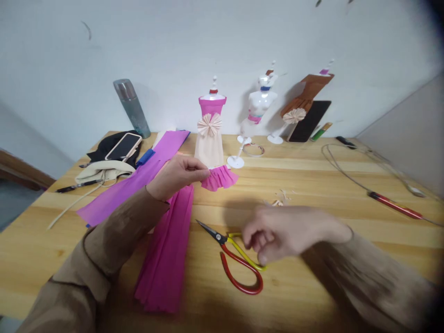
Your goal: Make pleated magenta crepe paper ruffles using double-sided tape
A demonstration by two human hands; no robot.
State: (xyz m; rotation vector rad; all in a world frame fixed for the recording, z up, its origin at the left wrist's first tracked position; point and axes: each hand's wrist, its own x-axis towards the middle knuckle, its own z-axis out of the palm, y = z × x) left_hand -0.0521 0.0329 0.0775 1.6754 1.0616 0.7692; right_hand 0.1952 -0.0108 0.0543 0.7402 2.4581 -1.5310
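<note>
Pale wooden table (347,194), white wall (312,37) behind. Centre, our left hand (176,175) pinches a pink crepe-paper ruffle (222,178); our blurred right hand (277,233) curls above red-and-yellow-handled scissors (239,275), grip unclear.

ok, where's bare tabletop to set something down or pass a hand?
Bare wood: right-centre, between the scissors and the red-handled tool; near-left corner, in front of the purple sheet. Crowded: far left around the phone and cap; back edge from the dressed mannequin to the black board; centre, where the left hand pinches the ruffle.
</note>
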